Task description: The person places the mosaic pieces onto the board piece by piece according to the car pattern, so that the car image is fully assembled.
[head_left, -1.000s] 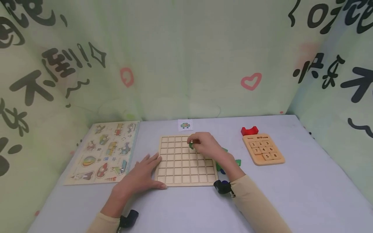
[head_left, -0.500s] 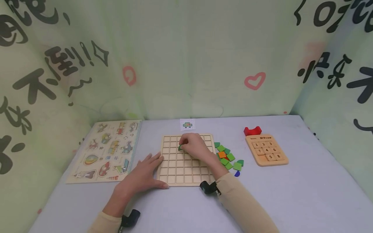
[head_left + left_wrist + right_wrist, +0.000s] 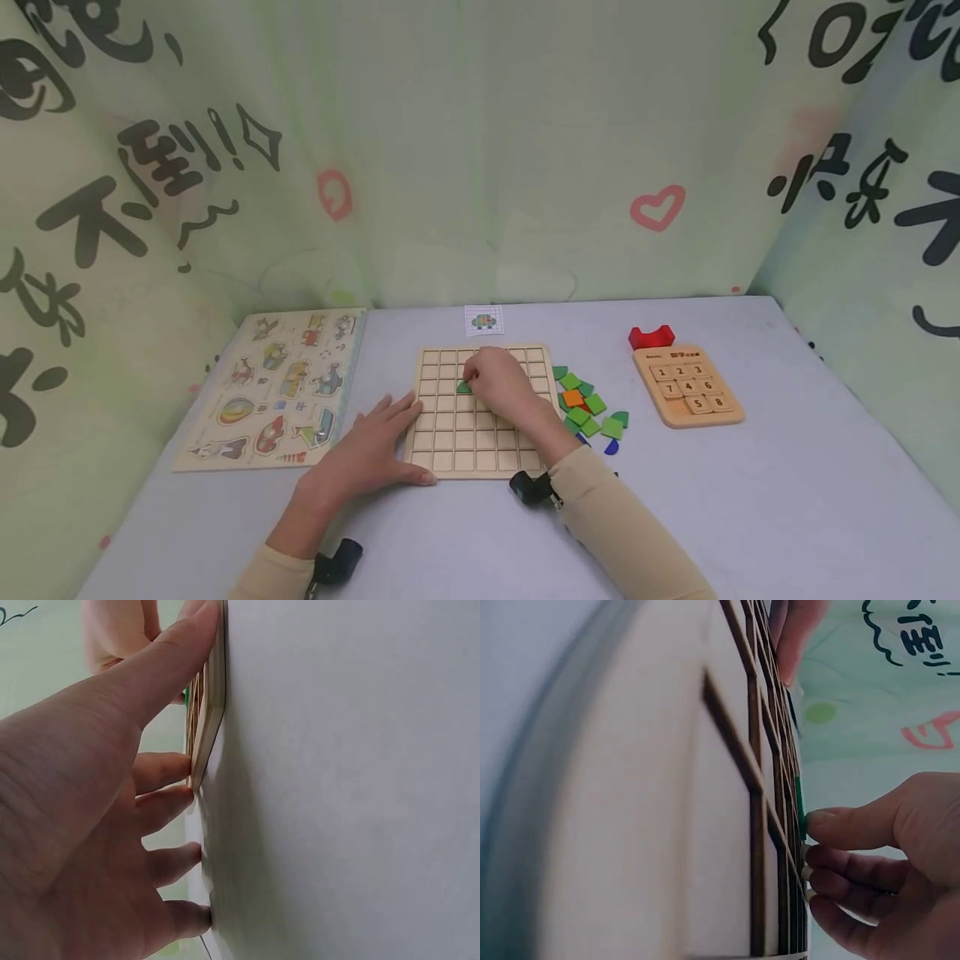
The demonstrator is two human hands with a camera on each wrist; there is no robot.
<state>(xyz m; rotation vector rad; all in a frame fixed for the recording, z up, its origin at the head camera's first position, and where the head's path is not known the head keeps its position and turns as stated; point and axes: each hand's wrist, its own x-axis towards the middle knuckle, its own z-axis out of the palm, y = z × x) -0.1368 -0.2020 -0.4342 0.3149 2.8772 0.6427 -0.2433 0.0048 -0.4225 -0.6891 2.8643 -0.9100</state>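
My left hand [image 3: 363, 454] steadies a wooden grid board [image 3: 453, 444] at its left front corner, its thumb by the front edge and its fingers spread along the left side. In the left wrist view those fingers [image 3: 166, 806] are extended, a couple of tips at the board. Over the upper middle of the grid, my right hand [image 3: 501, 385] holds a green piece [image 3: 463, 387] by its right side, low on the board. The right wrist view shows the thumb tip against the green piece [image 3: 800, 802], with the other fingers bent and their tips at the board.
Several green, orange, red and blue pieces [image 3: 592, 405] lie right of the board. Behind it is a small pattern card [image 3: 483, 321]. An illustrated puzzle board [image 3: 281, 387] lies to the left; a wooden number board [image 3: 686, 387] and a red block [image 3: 651, 337] sit at right.
My right hand has moved left across the board with the green piece, which now lies flatter on the grid. The loose pieces at right have come into fuller view. My left hand stays put.
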